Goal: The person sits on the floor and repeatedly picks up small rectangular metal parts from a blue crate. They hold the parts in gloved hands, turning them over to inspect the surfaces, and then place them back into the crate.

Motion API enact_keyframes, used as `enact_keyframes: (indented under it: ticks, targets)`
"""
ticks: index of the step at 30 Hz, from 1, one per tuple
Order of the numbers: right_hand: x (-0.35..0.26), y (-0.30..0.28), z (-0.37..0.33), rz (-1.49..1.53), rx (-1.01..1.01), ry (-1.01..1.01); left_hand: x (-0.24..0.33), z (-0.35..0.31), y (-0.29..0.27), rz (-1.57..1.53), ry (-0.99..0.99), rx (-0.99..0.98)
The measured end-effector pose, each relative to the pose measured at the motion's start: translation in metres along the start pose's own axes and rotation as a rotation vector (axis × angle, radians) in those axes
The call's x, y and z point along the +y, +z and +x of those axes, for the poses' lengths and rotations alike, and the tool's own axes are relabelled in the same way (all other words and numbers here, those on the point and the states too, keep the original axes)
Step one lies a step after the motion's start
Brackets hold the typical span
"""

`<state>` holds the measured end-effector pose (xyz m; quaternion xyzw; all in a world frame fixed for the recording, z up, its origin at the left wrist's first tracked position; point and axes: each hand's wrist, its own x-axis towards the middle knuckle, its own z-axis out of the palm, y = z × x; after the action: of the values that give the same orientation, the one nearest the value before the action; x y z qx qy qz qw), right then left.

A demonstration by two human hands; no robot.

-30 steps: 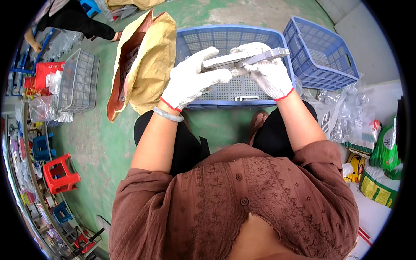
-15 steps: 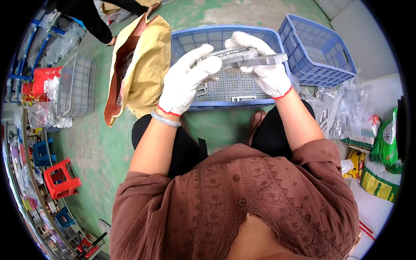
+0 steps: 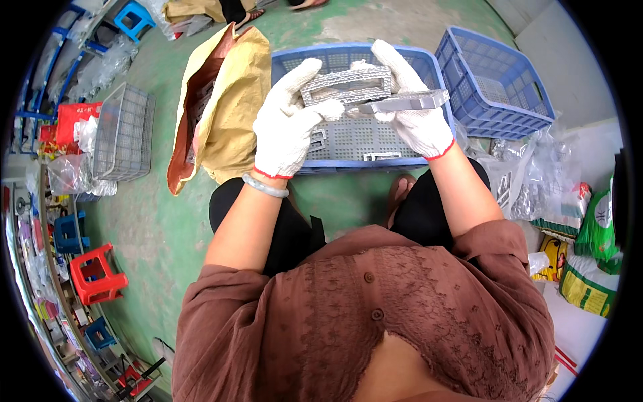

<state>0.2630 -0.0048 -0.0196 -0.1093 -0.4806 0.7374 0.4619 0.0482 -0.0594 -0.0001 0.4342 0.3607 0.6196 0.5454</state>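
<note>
Both gloved hands are up over the blue crate (image 3: pixel 355 167), and here's the rectangular frame (image 3: pixel 355 96), tipped so its long slot faces us. It looks metallic — stiff, I'd say, modest in weight, unlikely to bend, though smooth faces could slide against knitted cotton. The short ends and long rails look like the sound places to grip; the corners may be sharp. The left hand (image 3: pixel 284 124) is part-curled, thumb below and fingers above, with the frame's left end pinched between. Over to the right hand (image 3: pixel 416 119): index finger stretched up past the frame's far end, thumb side low, holding a grey bar-like piece (image 3: pixel 412 101) nearly edge-on — whether those fingertips also press the frame, I can't tell.
</note>
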Motion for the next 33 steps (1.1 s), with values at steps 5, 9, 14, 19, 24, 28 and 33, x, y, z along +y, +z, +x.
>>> enact_keyframes:
  ticks: [5, 9, 14, 19, 24, 28, 33]
  targets:
    - [0.003, -0.001, 0.002, 0.123, 0.0, -0.017, 0.004, 0.002, -0.005, -0.013, 0.027, 0.035]
    - [-0.002, -0.006, 0.0, 0.191, 0.005, 0.044, 0.014, 0.018, -0.027, -0.117, 0.133, 0.138]
    - [-0.002, -0.002, 0.0, 0.087, 0.103, 0.131, 0.035, 0.045, -0.095, -0.153, 0.398, 0.487]
    - [0.003, -0.004, 0.002, 0.135, 0.09, 0.148, 0.029, 0.046, -0.147, 0.465, 0.45, 0.711]
    - [-0.001, 0.0, 0.002, 0.216, 0.115, 0.204, 0.03, 0.043, -0.106, 1.185, 0.232, 0.847]
    - [0.005, 0.004, 0.007, 0.337, 0.076, 0.209, 0.015, 0.029, -0.057, 0.886, 0.416, 0.409]
    - [0.008, 0.006, 0.007, 0.36, 0.142, 0.159, -0.027, 0.0, 0.008, 0.948, 0.361, 0.012]
